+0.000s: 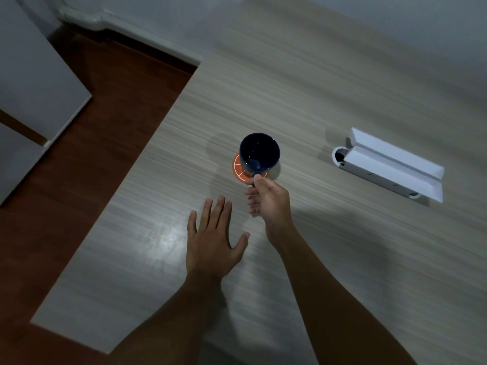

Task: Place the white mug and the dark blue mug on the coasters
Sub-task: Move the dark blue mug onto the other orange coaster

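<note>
Your two bare forearms are reaching in from the bottom edge over the pale wood-grain table (303, 83).

Largest of all, the table is filling most of the view, with a white open box (390, 164) lying well off to your right. Your left hand (213, 241) is lying palm down with fingers spread flat, gripping nothing, near the mug but apart from it. Your right hand (268, 198) is curling its thumb and fingers around the handle of the dark blue mug (259, 152), holding it upright over the orange coaster (238, 168); whether it is resting fully there you cannot tell.
</note>
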`<state>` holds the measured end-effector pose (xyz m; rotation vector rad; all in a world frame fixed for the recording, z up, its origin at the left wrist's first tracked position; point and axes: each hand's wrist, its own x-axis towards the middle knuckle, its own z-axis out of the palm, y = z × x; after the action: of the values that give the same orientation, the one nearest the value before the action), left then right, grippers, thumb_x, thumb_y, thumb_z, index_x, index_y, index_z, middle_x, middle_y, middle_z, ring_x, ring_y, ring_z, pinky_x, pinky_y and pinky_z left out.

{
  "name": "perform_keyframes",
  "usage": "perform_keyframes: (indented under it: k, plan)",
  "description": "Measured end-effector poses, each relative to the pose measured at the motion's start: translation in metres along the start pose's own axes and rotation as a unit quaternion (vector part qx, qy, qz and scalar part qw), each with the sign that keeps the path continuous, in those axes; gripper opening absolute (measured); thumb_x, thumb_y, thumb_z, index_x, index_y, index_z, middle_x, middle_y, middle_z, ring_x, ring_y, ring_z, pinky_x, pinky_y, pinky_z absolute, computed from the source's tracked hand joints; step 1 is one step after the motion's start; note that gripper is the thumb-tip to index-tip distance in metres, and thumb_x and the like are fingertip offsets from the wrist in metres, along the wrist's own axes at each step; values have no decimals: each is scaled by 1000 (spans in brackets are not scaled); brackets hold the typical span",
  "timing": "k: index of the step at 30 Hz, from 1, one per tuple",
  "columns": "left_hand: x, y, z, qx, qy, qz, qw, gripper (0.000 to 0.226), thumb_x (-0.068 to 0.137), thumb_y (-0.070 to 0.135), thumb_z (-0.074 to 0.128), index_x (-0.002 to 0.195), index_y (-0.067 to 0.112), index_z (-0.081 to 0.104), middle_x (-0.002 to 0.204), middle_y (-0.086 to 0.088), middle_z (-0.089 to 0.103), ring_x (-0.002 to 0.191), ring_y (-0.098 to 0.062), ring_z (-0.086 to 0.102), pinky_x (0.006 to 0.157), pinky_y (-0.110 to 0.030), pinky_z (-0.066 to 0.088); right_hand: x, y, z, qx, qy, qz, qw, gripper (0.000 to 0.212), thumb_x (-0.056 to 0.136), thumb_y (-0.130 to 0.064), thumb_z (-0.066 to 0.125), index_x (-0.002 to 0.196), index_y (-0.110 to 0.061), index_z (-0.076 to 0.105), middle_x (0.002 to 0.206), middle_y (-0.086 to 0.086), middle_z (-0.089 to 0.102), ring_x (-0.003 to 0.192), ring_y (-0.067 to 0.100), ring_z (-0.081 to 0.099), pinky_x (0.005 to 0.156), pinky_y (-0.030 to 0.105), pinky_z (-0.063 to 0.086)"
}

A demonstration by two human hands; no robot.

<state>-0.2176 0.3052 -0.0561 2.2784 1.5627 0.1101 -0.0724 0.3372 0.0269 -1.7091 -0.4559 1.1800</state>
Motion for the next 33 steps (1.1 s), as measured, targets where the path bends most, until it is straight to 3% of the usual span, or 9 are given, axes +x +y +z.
perform_keyframes:
  k: [5, 12, 17, 33]
  plan:
    - [0, 0, 1, -4, 6, 3, 1000, 84, 94, 70, 38, 161, 21, 23, 171, 1, 15, 159, -21, 4, 126, -54, 8, 0, -3, 3, 0, 29, 17, 999, 26, 97, -29, 60, 85, -13, 78, 71, 3, 67, 53, 12, 51, 54, 28, 46]
    - [0, -1, 1, -8, 3, 3, 1000, 85, 94, 71, 37, 161, 21, 23, 171, 1, 16, 159, -20, 4, 126, -54, 7, -2, -10, 4, -40, -11, 2, 999, 27, 99, -24, 57, 98, -6, 76, 82, 9, 76, 60, 12, 54, 54, 24, 45]
    - [0, -2, 2, -10, 10, 4, 1000, 85, 93, 71, 38, 160, 21, 24, 171, 1, 17, 159, -20, 6, 126, -53, 6, 0, -9, 6, 4, 0, -17, 1000, 26, 99, -21, 57, 103, -3, 76, 86, 13, 77, 64, 14, 56, 55, 22, 46]
    - [0, -2, 4, 19, 8, 8, 1000, 84, 95, 71, 34, 160, 19, 25, 170, -1, 19, 158, -22, 7, 126, -54, 8, -7, -1, 7, -1, -22, -2, 1000, 20, 99, -24, 58, 98, -13, 75, 89, 11, 77, 68, 15, 61, 55, 25, 48]
